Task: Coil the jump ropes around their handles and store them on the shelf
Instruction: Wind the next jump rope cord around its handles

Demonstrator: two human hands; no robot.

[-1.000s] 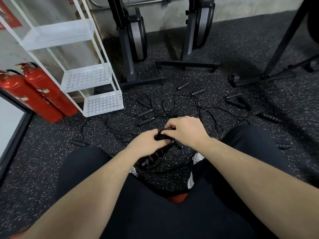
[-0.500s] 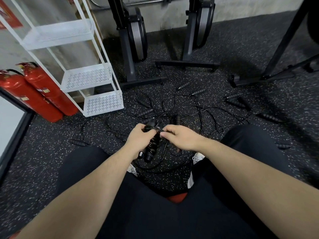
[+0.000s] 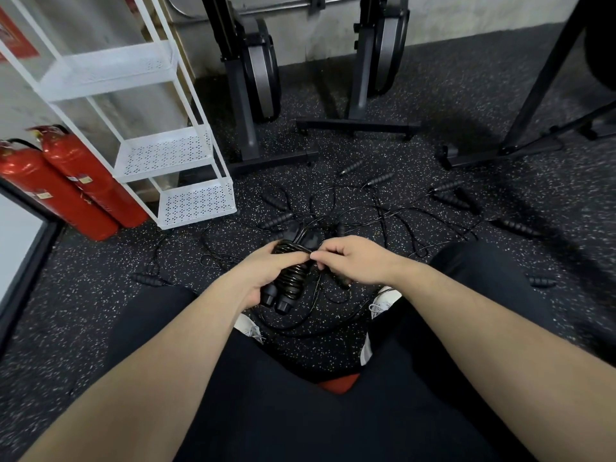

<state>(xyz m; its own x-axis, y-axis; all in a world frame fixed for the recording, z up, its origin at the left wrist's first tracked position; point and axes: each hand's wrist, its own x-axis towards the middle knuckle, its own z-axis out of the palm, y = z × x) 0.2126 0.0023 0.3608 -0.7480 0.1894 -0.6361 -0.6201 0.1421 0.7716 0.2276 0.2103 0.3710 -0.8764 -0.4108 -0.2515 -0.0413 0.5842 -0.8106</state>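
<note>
My left hand (image 3: 266, 275) grips a pair of black jump rope handles (image 3: 286, 288) held side by side, with black cord coiled around them. My right hand (image 3: 353, 261) pinches the cord at the top of the coil, right beside my left fingers. The loose rest of that cord (image 3: 310, 328) trails down to the floor between my feet. Several other black jump ropes (image 3: 373, 211) lie tangled on the speckled floor just beyond my hands. The white three-tier shelf (image 3: 196, 203) stands at the left, its perforated trays bare.
Two red fire extinguishers (image 3: 76, 181) lean left of the shelf. Black machine stands (image 3: 260, 161) and a rack leg (image 3: 500, 151) border the ropes at the back. Loose handles (image 3: 516, 226) lie to the right and another one (image 3: 146, 280) to the left. My knees frame the floor below.
The handle bundle has swung from lying across to pointing toward me, and more cord is wound on it. My right hand moved from over the bundle to its top end.
</note>
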